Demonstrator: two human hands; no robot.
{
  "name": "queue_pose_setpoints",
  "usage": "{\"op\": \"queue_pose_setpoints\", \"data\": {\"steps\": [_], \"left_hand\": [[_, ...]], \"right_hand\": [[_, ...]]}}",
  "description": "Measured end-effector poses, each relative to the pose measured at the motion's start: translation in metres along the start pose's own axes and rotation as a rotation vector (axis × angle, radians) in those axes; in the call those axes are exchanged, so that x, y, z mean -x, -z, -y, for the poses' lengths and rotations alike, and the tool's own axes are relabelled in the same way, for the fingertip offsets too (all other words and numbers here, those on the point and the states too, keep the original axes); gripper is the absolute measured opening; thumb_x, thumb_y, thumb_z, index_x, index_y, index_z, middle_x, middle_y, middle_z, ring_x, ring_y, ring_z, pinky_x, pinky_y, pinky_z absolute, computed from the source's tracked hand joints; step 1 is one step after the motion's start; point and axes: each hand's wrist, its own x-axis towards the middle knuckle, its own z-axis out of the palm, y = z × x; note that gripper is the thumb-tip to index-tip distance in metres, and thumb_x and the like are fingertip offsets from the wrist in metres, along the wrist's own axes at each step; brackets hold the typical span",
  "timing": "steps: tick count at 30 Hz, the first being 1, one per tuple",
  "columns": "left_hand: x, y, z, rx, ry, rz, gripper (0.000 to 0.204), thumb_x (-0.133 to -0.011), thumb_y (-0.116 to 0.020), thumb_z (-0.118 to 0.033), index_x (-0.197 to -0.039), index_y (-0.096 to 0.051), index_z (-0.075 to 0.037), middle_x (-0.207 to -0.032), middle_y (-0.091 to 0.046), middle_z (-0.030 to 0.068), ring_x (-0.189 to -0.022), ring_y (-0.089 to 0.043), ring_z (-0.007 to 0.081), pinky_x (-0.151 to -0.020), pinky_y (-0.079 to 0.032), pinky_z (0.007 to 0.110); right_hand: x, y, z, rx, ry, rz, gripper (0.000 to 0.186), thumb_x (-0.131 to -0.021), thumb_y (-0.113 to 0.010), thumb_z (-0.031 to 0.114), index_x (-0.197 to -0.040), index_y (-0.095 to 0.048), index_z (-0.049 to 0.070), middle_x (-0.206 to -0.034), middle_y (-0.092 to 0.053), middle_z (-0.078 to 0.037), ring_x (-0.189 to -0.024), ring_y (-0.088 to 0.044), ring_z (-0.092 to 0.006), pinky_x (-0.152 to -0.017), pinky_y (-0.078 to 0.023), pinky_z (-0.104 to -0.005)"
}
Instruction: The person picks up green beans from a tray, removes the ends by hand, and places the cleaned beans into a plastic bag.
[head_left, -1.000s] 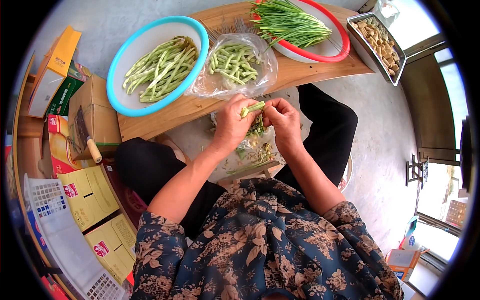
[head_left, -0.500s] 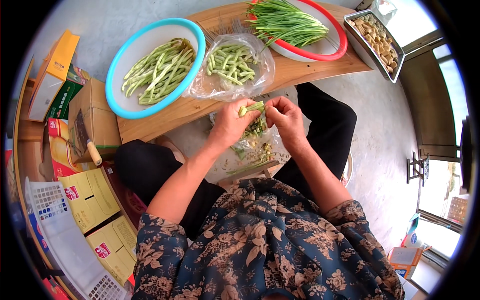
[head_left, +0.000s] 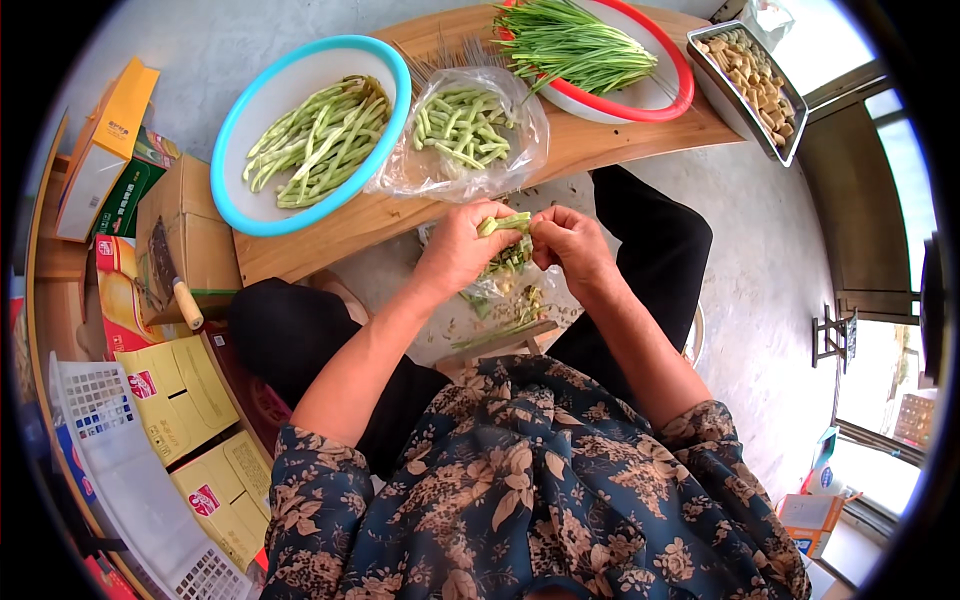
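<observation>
My left hand point(head_left: 460, 246) is closed around a few short green bean pieces point(head_left: 506, 225) in front of the table's near edge. At their right end, my right hand point(head_left: 570, 245) pinches with thumb and bent forefinger; its other fingers are curled in. Just beyond my hands, a clear plastic bag point(head_left: 398, 172) lies spread on the table with snapped bean pieces point(head_left: 465, 128) on it. Left of that stands a white basin with a blue rim point(head_left: 226, 190), holding long whole green beans point(head_left: 325, 140). Bean trimmings point(head_left: 512, 258) lie below my hands, partly hidden by them.
A red-rimmed basin point(head_left: 686, 85) of green chives point(head_left: 585, 45) and a metal tray point(head_left: 792, 155) of brown chunks stand on the wooden table point(head_left: 290, 258) to the right. Thin skewers lie behind the bag. At left are cartons point(head_left: 190, 215), a wooden-handled knife point(head_left: 187, 305) and a white plastic basket point(head_left: 130, 480).
My right hand has shifted slightly, its fingers still at the end of the bean pieces. My left hand keeps its hold almost in place. The basins and bag have not moved.
</observation>
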Motion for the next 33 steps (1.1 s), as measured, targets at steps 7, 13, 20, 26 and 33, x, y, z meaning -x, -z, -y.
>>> {"op": "queue_pose_setpoints", "data": {"steps": [7,13,20,26,33], "left_hand": [[0.001,0.017,-0.01,0.503,0.285,0.277,0.019,-0.089,-0.065,-0.017,-0.1,-0.061,-0.001,-0.08,-0.058,-0.0032,-0.056,-0.041,0.0004,-0.05,-0.032,0.015],[0.002,0.014,-0.012,0.744,0.293,0.259,0.018,-0.092,-0.061,-0.017,-0.106,-0.058,-0.006,-0.08,-0.061,-0.0003,-0.054,-0.044,0.0023,-0.046,-0.03,0.015],[0.0,0.013,-0.006,0.972,0.278,0.175,0.014,-0.094,-0.057,-0.019,-0.105,-0.055,-0.012,-0.093,-0.063,0.0037,-0.062,-0.051,0.0043,-0.046,-0.033,0.015],[-0.01,0.028,0.009,0.988,0.309,0.002,0.012,-0.095,-0.055,-0.019,-0.104,-0.055,-0.011,-0.092,-0.061,0.0047,-0.069,-0.056,0.0102,-0.05,-0.038,0.02],[-0.074,0.06,0.029,0.844,0.335,-0.203,0.021,-0.092,-0.06,-0.022,-0.101,-0.055,-0.004,-0.086,-0.061,0.0061,-0.077,-0.06,0.0159,-0.061,-0.048,0.029]], "right_hand": [[0.008,0.003,0.015,0.191,0.176,0.123,0.009,-0.084,-0.06,0.008,-0.082,-0.056,0.001,-0.067,-0.056,-0.001,-0.053,-0.05,-0.0065,-0.051,-0.04,-0.0202],[0.01,0.002,0.015,0.083,0.164,0.118,0.008,-0.085,-0.058,0.008,-0.085,-0.056,0.001,-0.069,-0.056,-0.001,-0.055,-0.05,-0.0058,-0.051,-0.04,-0.0196],[0.012,0.004,0.013,0.077,0.14,0.067,0.009,-0.085,-0.059,0.009,-0.085,-0.055,0.001,-0.067,-0.054,0.0,-0.055,-0.05,-0.0065,-0.053,-0.04,-0.0207],[0.014,0.017,0.001,0.076,0.137,0.018,0.009,-0.086,-0.059,0.009,-0.083,-0.055,0.001,-0.065,-0.054,-0.001,-0.054,-0.049,-0.0075,-0.054,-0.04,-0.0215],[0.007,0.035,-0.042,0.139,0.08,0.06,0.014,-0.088,-0.064,0.012,-0.083,-0.057,0.001,-0.066,-0.054,0.001,-0.056,-0.05,-0.0066,-0.055,-0.042,-0.0211]]}}
